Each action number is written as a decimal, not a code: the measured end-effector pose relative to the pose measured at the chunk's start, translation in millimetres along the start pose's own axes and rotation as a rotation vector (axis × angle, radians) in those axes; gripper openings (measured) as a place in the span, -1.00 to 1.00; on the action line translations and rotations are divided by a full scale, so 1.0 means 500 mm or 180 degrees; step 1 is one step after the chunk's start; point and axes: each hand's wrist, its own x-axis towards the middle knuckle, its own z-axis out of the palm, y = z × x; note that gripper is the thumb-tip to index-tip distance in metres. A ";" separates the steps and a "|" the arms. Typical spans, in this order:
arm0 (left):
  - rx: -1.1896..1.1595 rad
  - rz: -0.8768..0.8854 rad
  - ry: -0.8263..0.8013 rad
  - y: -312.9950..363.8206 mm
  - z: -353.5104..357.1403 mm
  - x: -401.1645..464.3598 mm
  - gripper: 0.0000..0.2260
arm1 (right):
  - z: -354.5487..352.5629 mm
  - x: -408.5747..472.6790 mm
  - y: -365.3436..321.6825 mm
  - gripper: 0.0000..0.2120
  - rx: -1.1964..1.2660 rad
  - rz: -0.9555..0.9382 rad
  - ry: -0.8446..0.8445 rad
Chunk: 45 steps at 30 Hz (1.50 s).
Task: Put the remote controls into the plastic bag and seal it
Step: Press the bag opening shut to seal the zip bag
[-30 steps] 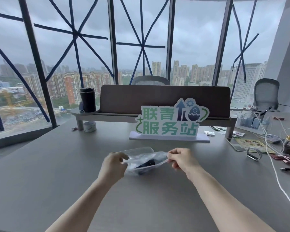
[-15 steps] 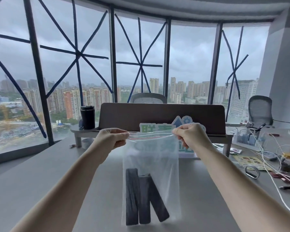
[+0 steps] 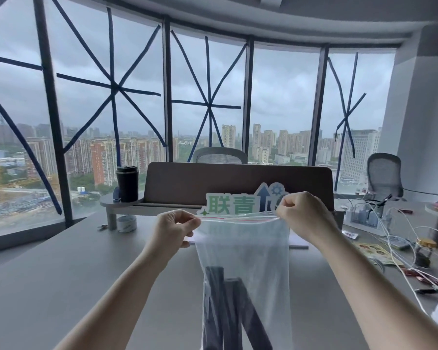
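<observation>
Tall windows crossed with blue tape look out on a grey sky and city towers behind a wide grey desk. Over that desk hangs a clear, soft plastic zip bag, held up in the air by its top edge. At the bag's left corner the left hand has thumb and fingers pinched shut on the red-lined zip strip; at the right corner the right hand is closed on the strip the same way, drawing it taut between them. Whether the strip is pressed closed cannot be told. Inside, at the bottom, three long black remote controls stand on end, leaning against each other. Behind the bag stands a green-and-white lettered sign, and a black tumbler sits on a grey shelf riser.
</observation>
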 end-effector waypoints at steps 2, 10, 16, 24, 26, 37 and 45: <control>-0.0004 0.0179 -0.0134 0.032 0.026 0.000 -0.92 | -0.017 -0.017 -0.020 -0.85 -0.0193 -0.0493 0.0043; 0.0277 0.0471 -0.0402 0.081 0.064 -0.018 -0.93 | 0.024 -0.024 -0.107 -0.86 -0.0291 -0.1254 -0.0586; 0.0376 0.0519 -0.0455 0.096 0.056 -0.013 -0.93 | -0.011 -0.014 -0.126 -0.90 -0.0141 -0.1079 -0.1141; 0.0461 0.0670 -0.0490 0.111 0.060 -0.005 -0.97 | -0.028 -0.009 -0.135 -0.87 -0.0172 -0.1161 -0.1196; 0.0517 0.0736 -0.0451 0.110 0.060 -0.001 -0.96 | -0.027 -0.010 -0.137 -0.87 -0.0140 -0.1117 -0.1108; 0.0509 0.0736 0.0282 0.070 0.032 0.020 -0.92 | 0.043 -0.008 -0.099 -0.83 -0.0386 -0.1145 -0.0557; 0.0300 0.0585 0.0639 0.037 -0.020 0.047 -0.85 | 0.046 -0.007 -0.063 -0.79 -0.0562 -0.1137 -0.0544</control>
